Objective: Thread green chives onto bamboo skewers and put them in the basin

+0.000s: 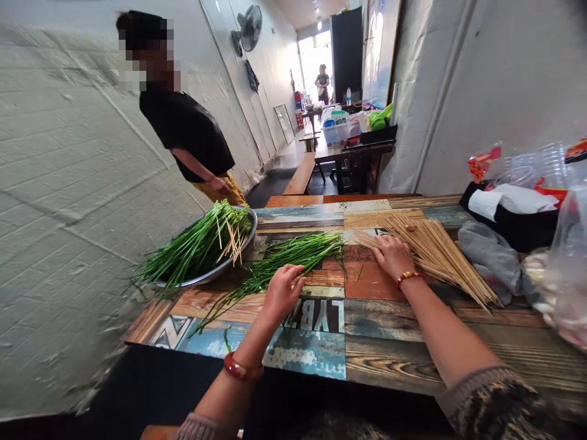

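A loose bunch of long green garlic chives (293,252) lies on the patchwork-patterned table (316,357). My left hand (283,289) is at the near side of this bunch, thumb and fingers apart, with nothing visible in it. My right hand (394,255) rests at the left end of a big pile of bamboo skewers (443,250), its fingers on a few skewers that stick out to the left; the fingertips are partly hidden. At the left, a metal basin (208,276) holds more chives (192,247), with several short wooden sticks (233,241) lying across them.
Beyond the skewers at the right are a grey plastic bag (488,253), a black tray (527,229) with packaging, and a clear bag (571,263). A person (188,128) in black stands behind the basin by the wall. Farther back are a bench (300,174) and another table (358,150).
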Motion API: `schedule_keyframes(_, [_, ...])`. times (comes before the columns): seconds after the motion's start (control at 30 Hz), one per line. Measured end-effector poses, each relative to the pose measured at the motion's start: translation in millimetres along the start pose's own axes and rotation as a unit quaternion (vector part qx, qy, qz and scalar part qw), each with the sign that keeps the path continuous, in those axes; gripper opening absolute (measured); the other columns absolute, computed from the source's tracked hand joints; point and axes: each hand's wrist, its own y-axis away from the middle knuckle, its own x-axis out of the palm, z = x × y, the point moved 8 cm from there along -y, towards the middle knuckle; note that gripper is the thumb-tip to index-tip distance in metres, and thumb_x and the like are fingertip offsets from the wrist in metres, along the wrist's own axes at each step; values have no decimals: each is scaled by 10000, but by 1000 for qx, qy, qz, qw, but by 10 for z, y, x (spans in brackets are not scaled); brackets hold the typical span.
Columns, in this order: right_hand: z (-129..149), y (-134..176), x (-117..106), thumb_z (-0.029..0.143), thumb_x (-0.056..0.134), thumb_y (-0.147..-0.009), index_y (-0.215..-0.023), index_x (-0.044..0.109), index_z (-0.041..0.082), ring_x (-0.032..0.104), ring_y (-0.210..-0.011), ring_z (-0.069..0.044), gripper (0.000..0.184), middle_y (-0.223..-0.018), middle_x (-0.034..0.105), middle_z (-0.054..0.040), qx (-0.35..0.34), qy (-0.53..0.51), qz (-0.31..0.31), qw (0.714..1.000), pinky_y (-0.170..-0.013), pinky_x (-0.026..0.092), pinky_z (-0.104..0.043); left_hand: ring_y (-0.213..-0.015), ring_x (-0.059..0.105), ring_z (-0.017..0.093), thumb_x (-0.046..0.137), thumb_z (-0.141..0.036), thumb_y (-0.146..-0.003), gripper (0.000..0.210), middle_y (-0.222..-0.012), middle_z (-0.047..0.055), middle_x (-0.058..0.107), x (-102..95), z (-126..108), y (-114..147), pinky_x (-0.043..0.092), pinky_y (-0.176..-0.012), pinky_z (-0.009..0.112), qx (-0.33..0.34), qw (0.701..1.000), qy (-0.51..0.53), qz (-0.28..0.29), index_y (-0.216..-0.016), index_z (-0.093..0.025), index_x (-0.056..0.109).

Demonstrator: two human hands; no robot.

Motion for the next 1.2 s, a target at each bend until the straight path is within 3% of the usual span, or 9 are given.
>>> schedule_keyframes(0.17, [90, 31, 14, 314, 478, -927, -896, 692, 199, 558, -906, -221, 245, -944, 658, -101, -17, 45, 25, 999, -761, 364, -320, -966, 597, 214, 531, -230, -872, 242, -1009, 99, 662, 53, 17, 26, 476, -876, 371, 3, 1000, -9, 4, -1069, -154, 649])
schedule_keyframes(0.3, [101, 51, -22, 303, 444, -943, -830, 684, 186, 560, -878, -206, 290, -899, 656, -93, -21, 67, 24, 997, -741, 346, -301, -929, 605, 200, 535, -230, -873, 216, -979, 82, 667, 3, 37, 97, 481, -855, 353, 1, 1000, 3, -3, -1041, -166, 655])
schedule_keyframes(0.47, [107, 100, -93, 292, 423, -955, -865, 696, 178, 573, -843, -198, 310, -930, 675, -88, -30, 80, 11, 996, -708, 343, -300, -933, 608, 197, 538, -235, -875, 210, -967, 75, 667, -94, 71, 198, 480, -855, 345, 2, 1000, 5, -17, -1036, -175, 658])
schedule_keyframes(0.63, [124, 102, -286, 291, 405, -966, -1075, 688, 208, 577, -904, -198, 315, -1090, 659, -79, -38, 64, -46, 996, -733, 363, -294, -960, 605, 211, 545, -232, -870, 217, -984, 83, 665, -176, 141, 305, 480, -867, 355, -1, 1000, -12, -17, -1043, -166, 659])
schedule_keyframes(0.77, [293, 133, -468, 289, 358, -983, -1212, 638, 224, 598, -824, -192, 367, -959, 689, -84, -57, 57, -89, 993, -686, 368, -282, -966, 603, 219, 542, -242, -872, 229, -996, 83, 663, -204, 177, 321, 482, -872, 364, 2, 999, -42, -7, -1059, -174, 655])
schedule_keyframes(0.87, [556, 208, -417, 330, 342, -990, -1205, 639, 231, 615, -870, -208, 379, -979, 706, -93, -95, 60, -38, 993, -679, 371, -281, -972, 599, 229, 544, -245, -869, 240, -1021, 90, 659, -145, 154, 254, 483, -877, 378, 17, 997, -76, 8, -1073, -178, 649])
schedule_keyframes(1.0, [811, 347, -149, 340, 363, -984, -1118, 656, 251, 640, -832, -191, 334, -989, 723, -61, -111, 33, 71, 991, -617, 373, -260, -1104, 558, 266, 623, -212, -804, 362, -1191, 124, 612, 5, 106, 68, 456, -949, 418, 35, 990, -133, 17, -1165, -174, 608])
schedule_keyframes(1.2, [724, 344, -2, 268, 373, -977, -982, 677, 235, 623, -789, -156, 305, -947, 692, -46, -105, 8, 81, 991, -621, 387, -239, -1295, 418, 338, 703, -286, -746, 621, -1419, 188, 436, 249, 168, -217, 352, -1055, 513, 30, 978, -203, 37, -1318, -165, 497])
